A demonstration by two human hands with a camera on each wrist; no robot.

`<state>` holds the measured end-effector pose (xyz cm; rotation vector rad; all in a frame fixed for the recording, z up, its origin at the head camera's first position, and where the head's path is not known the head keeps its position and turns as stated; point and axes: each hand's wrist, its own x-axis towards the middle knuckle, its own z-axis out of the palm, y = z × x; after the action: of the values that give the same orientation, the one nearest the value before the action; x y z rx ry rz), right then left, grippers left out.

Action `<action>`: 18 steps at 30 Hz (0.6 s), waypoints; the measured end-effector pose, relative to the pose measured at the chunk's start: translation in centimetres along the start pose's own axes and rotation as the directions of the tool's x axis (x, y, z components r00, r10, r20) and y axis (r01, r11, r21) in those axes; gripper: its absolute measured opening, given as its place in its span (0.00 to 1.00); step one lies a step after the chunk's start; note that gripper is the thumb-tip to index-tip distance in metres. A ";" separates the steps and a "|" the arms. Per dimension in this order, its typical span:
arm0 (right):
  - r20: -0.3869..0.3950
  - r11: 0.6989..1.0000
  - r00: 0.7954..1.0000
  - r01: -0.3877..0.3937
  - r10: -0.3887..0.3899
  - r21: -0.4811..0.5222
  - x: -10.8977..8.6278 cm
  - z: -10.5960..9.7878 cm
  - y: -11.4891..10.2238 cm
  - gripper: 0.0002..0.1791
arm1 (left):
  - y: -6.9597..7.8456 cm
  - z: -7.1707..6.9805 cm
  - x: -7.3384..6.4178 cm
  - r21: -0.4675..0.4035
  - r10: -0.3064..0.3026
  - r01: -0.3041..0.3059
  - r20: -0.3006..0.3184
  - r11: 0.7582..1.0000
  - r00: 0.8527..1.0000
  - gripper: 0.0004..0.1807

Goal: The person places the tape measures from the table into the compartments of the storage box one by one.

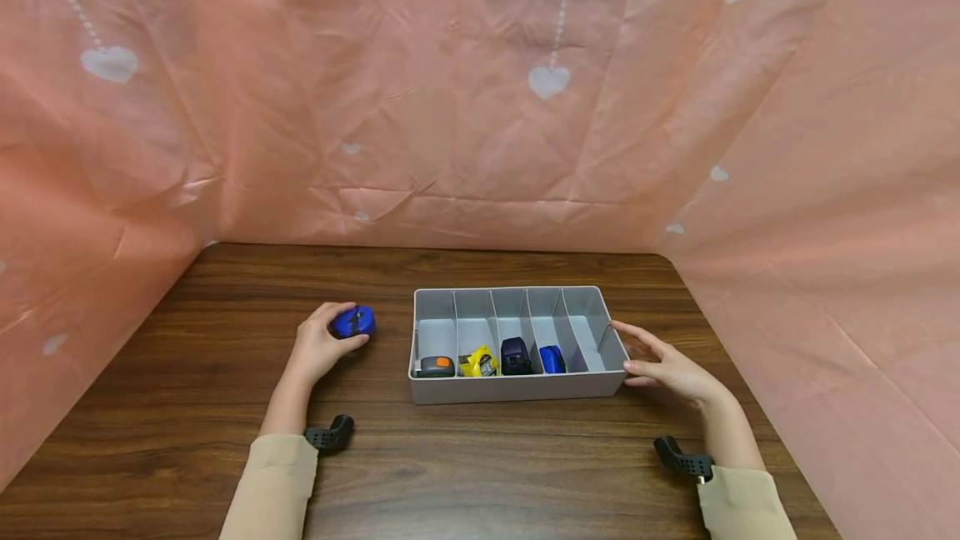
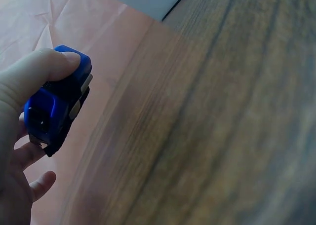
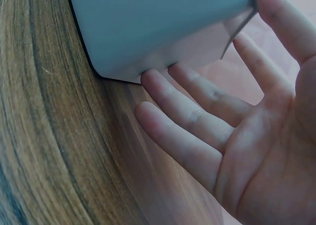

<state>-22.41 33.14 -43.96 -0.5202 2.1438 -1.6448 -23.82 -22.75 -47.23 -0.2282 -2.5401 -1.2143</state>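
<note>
My left hand (image 1: 317,347) grips a blue and black tape measure (image 1: 363,321) to the left of a grey divided box (image 1: 517,390). In the left wrist view the thumb presses on the blue case (image 2: 79,74), with fingers beneath. My right hand (image 1: 678,373) touches the box's right end, its fingers fairly straight against the end wall (image 3: 168,52). Inside the box, each in its own compartment, lie a grey tape measure with an orange button (image 1: 437,367), a yellow one (image 1: 480,362), a dark one (image 1: 515,356) and a blue one (image 1: 552,359). The rightmost compartment (image 1: 588,340) holds nothing visible.
The box stands on a brown wood-grain table (image 1: 480,457). Pink cloth (image 1: 450,107) with white hearts hangs behind the table and along both sides. A black wrist mount is on the left arm (image 1: 330,433) and another on the right arm (image 1: 682,458).
</note>
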 end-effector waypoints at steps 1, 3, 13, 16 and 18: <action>0.001 1.000 1.000 0.000 0.000 0.001 0.0 0.0 0.0 0.37 | 0.0 0.0 0.0 -0.005 0.000 0.000 -0.001 1.000 1.000 0.33; 0.003 1.000 1.000 0.000 0.000 0.006 0.0 -0.1 0.0 0.37 | 0.1 0.0 0.0 -0.018 -0.003 0.003 -0.004 1.000 1.000 0.33; -0.004 1.000 1.000 -0.014 0.014 0.022 0.0 0.0 0.0 0.37 | 0.2 0.0 0.1 -0.039 -0.005 0.005 -0.005 0.999 1.000 0.33; -0.006 1.000 1.000 -0.014 0.014 0.019 0.0 0.0 0.0 0.37 | 0.5 -0.1 0.2 -0.044 0.002 -0.002 -0.015 0.999 1.000 0.33; -0.007 1.000 1.000 -0.013 0.013 0.017 0.0 0.0 0.0 0.37 | 0.8 -0.2 0.2 -0.049 0.009 -0.010 -0.026 0.999 1.000 0.33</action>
<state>-22.41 33.11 -43.96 -0.4952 2.1320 -1.6595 -23.75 -22.38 -46.46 -0.2343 -2.4870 -1.2685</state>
